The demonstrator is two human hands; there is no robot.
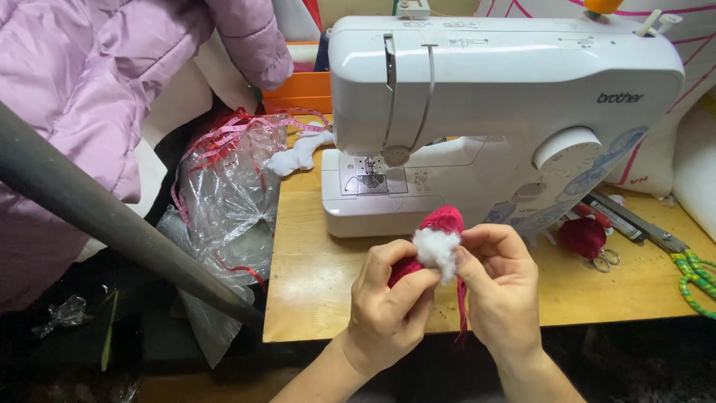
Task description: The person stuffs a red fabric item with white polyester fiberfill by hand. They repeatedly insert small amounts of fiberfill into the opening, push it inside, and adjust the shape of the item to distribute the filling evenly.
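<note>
My left hand (388,302) and my right hand (501,287) meet in front of the white sewing machine (485,112), above the wooden table's (313,276) front edge. Together they hold a small red fabric piece (444,219) with a tuft of white stuffing (436,250) bulging from it. The left thumb and fingers pinch the red fabric from below and the left. My right hand's fingertips press against the white stuffing. A thin red strip hangs down between the wrists.
A clear plastic bag with red ribbon (227,186) slumps off the table's left edge. White stuffing (298,153) lies beside the machine. Right of it are a red fabric ball (583,236), small scissors (605,259), larger shears (649,231) and green cord (697,276). A pink jacket (89,97) and dark bar (112,216) stand left.
</note>
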